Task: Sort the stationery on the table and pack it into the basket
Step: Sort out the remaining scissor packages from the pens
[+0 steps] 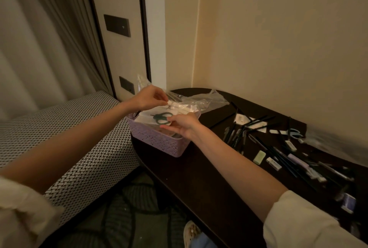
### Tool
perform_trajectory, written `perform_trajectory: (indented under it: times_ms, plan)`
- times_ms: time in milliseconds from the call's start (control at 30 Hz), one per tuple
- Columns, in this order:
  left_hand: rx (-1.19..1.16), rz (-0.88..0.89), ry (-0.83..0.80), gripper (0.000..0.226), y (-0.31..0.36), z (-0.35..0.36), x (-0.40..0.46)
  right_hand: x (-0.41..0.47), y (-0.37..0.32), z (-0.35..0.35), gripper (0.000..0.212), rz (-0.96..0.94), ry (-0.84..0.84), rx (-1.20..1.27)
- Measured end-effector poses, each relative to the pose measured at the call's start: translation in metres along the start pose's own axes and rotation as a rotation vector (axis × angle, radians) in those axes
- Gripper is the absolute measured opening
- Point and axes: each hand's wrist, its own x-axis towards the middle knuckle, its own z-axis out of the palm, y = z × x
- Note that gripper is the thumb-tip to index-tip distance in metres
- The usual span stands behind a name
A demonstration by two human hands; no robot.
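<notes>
A lilac lattice basket stands at the left end of the dark table. Inside it lie flat white packets and green-handled scissors. My left hand is above the basket's far side and pinches a bundle of white sticks in clear plastic wrap. My right hand hovers over the basket's right part, fingers reaching toward the scissors; whether it grips anything is hidden. Loose stationery is spread on the table to the right: dark pens and pencils, a green eraser, white erasers.
A crumpled clear plastic bag lies behind the basket. Blue-handled scissors lie near the wall. A patterned bed or sofa edge borders the table on the left. The wall corner is close behind. A slippered foot is on the floor below.
</notes>
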Motion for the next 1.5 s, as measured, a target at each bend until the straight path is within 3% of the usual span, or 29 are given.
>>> perform_trajectory:
  times_ms: [200, 367, 467, 567, 800, 900, 1000, 1100, 1300, 1500]
  plan:
    - [0.121, -0.001, -0.172, 0.009, -0.022, -0.012, -0.031, -0.002, 0.011, 0.006, 0.042, 0.081, -0.042, 0.037]
    - [0.187, -0.023, -0.211, 0.016, -0.032, -0.017, -0.039, 0.004, 0.007, 0.009, 0.04, 0.143, 0.061, 0.164]
    - [0.268, -0.02, -0.227, 0.022, -0.035, -0.015, -0.037, 0.005, 0.002, 0.012, 0.027, 0.181, 0.057, 0.105]
    - [0.35, -0.016, -0.295, 0.034, -0.036, -0.008, -0.035, 0.009, 0.0, 0.013, 0.035, 0.175, 0.019, -0.011]
    - [0.459, 0.017, -0.367, 0.046, -0.049, 0.0, -0.037, 0.032, 0.0, 0.003, 0.021, -0.069, 0.045, -1.074]
    - [0.487, 0.026, -0.386, 0.038, -0.043, 0.004, -0.04, 0.029, 0.0, -0.001, 0.03, -0.166, 0.05, -1.314]
    - [0.506, 0.001, -0.386, 0.036, -0.036, 0.004, -0.042, 0.031, 0.001, -0.004, 0.021, -0.302, 0.081, -1.361]
    - [0.505, -0.043, -0.322, 0.034, -0.025, 0.005, -0.043, 0.029, -0.001, -0.015, 0.021, -0.491, 0.143, -1.25]
    - [0.314, -0.021, -0.007, 0.032, 0.01, 0.017, -0.039, -0.018, -0.021, -0.08, 0.014, -0.829, 0.378, -1.016]
    - [0.17, 0.126, 0.113, 0.031, 0.058, 0.058, -0.034, -0.052, -0.016, -0.186, 0.014, -0.736, 0.594, -1.143]
